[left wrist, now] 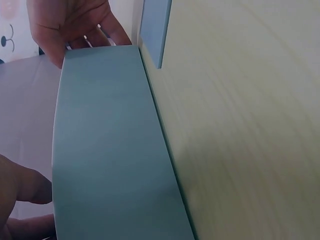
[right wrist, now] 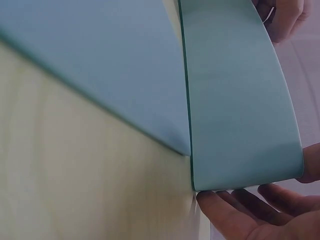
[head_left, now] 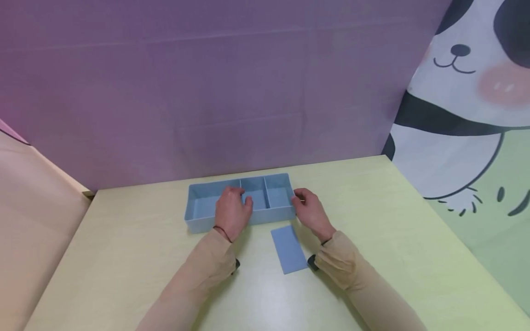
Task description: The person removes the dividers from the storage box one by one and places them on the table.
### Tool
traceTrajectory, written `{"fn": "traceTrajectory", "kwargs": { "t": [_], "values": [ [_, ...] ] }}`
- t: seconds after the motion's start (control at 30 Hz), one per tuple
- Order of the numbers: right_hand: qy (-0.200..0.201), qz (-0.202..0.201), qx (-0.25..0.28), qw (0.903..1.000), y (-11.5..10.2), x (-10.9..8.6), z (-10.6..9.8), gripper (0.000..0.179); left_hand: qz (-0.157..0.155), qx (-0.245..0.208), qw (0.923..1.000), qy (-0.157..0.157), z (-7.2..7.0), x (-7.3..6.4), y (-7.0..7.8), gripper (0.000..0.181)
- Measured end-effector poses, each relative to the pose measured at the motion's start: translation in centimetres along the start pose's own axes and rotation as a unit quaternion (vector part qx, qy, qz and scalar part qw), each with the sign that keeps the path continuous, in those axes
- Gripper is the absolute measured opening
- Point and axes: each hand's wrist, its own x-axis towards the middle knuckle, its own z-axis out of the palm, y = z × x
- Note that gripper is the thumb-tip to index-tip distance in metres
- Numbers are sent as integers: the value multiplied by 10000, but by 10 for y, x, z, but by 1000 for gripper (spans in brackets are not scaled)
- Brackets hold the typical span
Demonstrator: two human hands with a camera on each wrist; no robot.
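Observation:
A blue box (head_left: 271, 215) with two dividers and three compartments sits near the table's back edge. My left hand (head_left: 233, 214) reaches over its front wall, fingers curled beside the left divider (head_left: 241, 183). Thumb and index finger lie on either side of that divider in the head view; I cannot tell whether they grip it. At the box's right end is my right hand (head_left: 311, 212), its thumb at the rim and its fingers against the outer end wall (head_left: 292, 189). A flat blue panel (head_left: 289, 249) lies on the table in front of the box's right part.
The pale wooden table (head_left: 136, 257) meets a purple backdrop (head_left: 232, 92) just behind the box. A panda-printed wall covering (head_left: 463, 161) stands along the right side, and a pale covering (head_left: 37, 207) along the left.

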Motion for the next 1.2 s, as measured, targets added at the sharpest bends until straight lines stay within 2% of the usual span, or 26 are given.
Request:
{"fn": "traceTrajectory", "kwargs": {
  "t": [0.23,0.57,0.8,1.07,1.2],
  "values": [
    [-4,23,65,10000,0,0,1,33,-241,83,9996,-76,1,5,-6,27],
    [-14,41,-10,10000,0,0,0,32,-467,-90,9977,-485,-1,14,-11,20],
    [-26,44,-17,10000,0,0,1,33,-393,-251,9976,-507,-4,20,-12,43],
    [-3,9,-28,10000,0,0,0,32,-709,-268,9954,-585,-1,23,-14,39],
    [-2,-8,-11,10000,0,0,0,32,-704,-306,9956,-533,-1,22,-14,43]
  ]
}}
